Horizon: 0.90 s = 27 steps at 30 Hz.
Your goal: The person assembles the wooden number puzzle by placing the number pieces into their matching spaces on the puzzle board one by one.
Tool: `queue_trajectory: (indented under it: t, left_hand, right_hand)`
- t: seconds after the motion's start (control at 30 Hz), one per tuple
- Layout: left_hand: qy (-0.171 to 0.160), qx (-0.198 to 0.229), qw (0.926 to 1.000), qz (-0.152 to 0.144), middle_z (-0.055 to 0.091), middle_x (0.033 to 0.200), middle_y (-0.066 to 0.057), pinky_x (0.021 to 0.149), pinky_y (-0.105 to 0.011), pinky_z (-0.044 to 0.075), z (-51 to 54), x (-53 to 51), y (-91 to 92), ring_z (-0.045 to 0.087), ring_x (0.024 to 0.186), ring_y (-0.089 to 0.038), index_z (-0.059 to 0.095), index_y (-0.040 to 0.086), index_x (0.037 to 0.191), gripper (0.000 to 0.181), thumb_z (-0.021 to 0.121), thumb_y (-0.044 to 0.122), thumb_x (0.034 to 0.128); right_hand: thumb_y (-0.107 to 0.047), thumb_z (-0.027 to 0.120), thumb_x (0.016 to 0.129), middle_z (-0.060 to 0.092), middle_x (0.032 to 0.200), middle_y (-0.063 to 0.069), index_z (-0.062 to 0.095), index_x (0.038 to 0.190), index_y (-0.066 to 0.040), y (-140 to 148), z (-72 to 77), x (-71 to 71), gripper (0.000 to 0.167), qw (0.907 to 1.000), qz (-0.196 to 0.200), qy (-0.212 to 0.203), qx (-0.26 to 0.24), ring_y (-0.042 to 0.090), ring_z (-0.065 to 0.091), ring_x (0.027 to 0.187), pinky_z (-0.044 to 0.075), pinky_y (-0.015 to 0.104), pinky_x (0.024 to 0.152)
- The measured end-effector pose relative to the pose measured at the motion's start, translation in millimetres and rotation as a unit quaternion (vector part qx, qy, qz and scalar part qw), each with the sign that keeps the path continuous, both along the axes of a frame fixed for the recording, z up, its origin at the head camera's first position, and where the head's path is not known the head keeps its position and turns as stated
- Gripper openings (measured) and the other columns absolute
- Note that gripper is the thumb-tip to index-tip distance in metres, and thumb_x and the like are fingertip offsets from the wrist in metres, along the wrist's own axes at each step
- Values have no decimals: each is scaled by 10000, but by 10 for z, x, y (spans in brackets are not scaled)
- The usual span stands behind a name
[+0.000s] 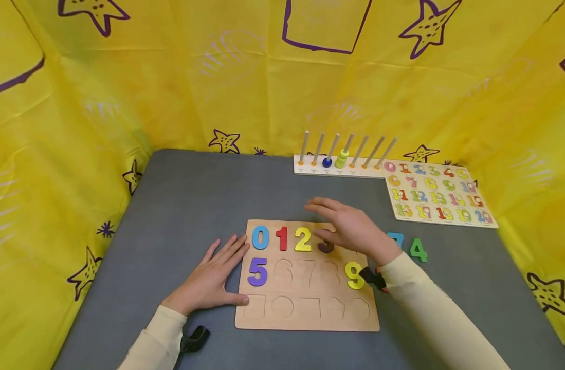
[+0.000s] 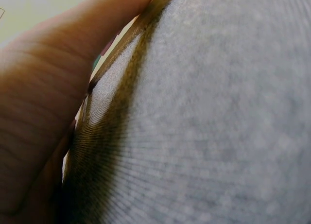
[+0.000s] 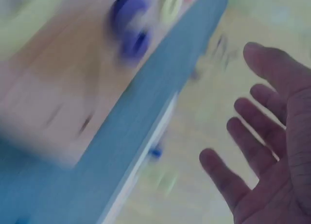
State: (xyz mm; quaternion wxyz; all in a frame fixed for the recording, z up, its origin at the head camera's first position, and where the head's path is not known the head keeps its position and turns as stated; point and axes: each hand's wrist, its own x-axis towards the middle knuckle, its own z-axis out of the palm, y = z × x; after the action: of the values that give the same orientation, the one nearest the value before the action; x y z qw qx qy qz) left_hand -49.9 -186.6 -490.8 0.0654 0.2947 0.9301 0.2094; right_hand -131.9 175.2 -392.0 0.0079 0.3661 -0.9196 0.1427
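So the left hand [image 1: 213, 280] was flat and spread wide, fingertips touching the left edge of the wooden number board [image 1: 305, 322] up by the blue 0 [image 1: 254, 238], thumb on the same edge further down. It was pressing there rather than clutching anything. The left wrist view was mostly that hand and grey table [image 1: 203, 190].

The right hand [image 1: 353, 231] was wide too, fingers stretched out and thumb well apart from them, up over the far right part of the board. Under its thumb side sat the dark 3 [image 1: 326, 248], partly covered. The right wrist view was pretty smeary, so I honestly couldn't tell how much of a gap there was between hand and board.

Going left from the right hand along the top row you had the yellow 2 [image 1: 303, 246], the red 1 [image 1: 283, 239], then the 0. The purple 5 [image 1: 257, 280] was just right of the left hand, and the yellow 9 [image 1: 350, 268] sat on the near side of the right hand. Between 5 and 9 were the outlines of 6, 7 and 8.

Just right of the right wrist, a blue 7 [image 1: 397, 237] and a green 4 [image 1: 418, 250] lay on the table. Beyond the right hand stood a rod stand [image 1: 316, 170] with a blue ring [image 1: 327, 163] and green rings [image 1: 341, 160], next to a second number board [image 1: 414, 177].
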Motion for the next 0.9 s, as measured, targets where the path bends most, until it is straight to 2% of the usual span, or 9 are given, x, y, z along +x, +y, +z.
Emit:
queue_trajectory:
  t: [0.13,0.2,0.27,0.4,0.53,0.7,0.9]
  left_hand:
    - [8,-16,10000,-6,88,1699,11,1213,-524,-23,3,-2,2,47,1552,-240,181,131,1638,1262,642,859,715]
    - [-10,-17,10000,-13,89,1699,7,1213,-526,-25,12,-3,0,44,1553,-242,180,129,1638,1265,647,856,714]
    - [-18,1,10000,-19,95,1699,1,1212,-529,-23,16,-5,2,46,1553,-245,185,126,1637,1266,658,849,712]
    - [-25,31,10000,-46,100,1698,-3,1212,-528,-20,3,-2,18,51,1552,-247,185,126,1636,1267,669,842,710]
    - [9,73,9999,-87,104,1698,-5,1213,-523,-17,1,0,13,57,1552,-251,185,127,1636,1254,664,837,721]
    - [83,80,9999,-68,114,1697,-3,1214,-520,-16,4,-5,2,64,1551,-245,196,126,1634,1254,662,842,717]
    - [25,94,9999,-40,114,1696,-6,1214,-517,-20,19,0,7,61,1552,-243,200,124,1634,1256,677,834,713]
  right_hand:
    - [-208,802,898,476,1506,90,538,1467,-114,666,6,77,634,9975,-546,-328,-289,324,557,1275,551,505,910]
    - [-186,796,902,459,1513,106,516,1482,-116,951,-15,145,649,9946,-890,-467,-257,347,556,1262,547,525,900]
    - [-172,798,898,454,1511,131,504,1488,-103,1189,-55,222,663,9914,-1151,-594,-183,373,562,1246,539,547,900]
    - [-188,803,891,450,1513,187,516,1472,-63,1554,-170,365,660,9864,-1397,-862,32,432,532,1265,493,606,943]
    - [-264,819,875,475,1487,210,556,1437,-55,1761,-303,434,654,9835,-1455,-1059,189,447,537,1254,479,626,952]
    - [-358,815,872,495,1466,214,569,1433,-72,1864,-431,452,676,9799,-1545,-1225,307,435,557,1234,489,632,937]
    - [-294,825,870,525,1442,215,591,1413,-79,1888,-471,446,630,9813,-1521,-1133,317,443,543,1251,468,638,964]
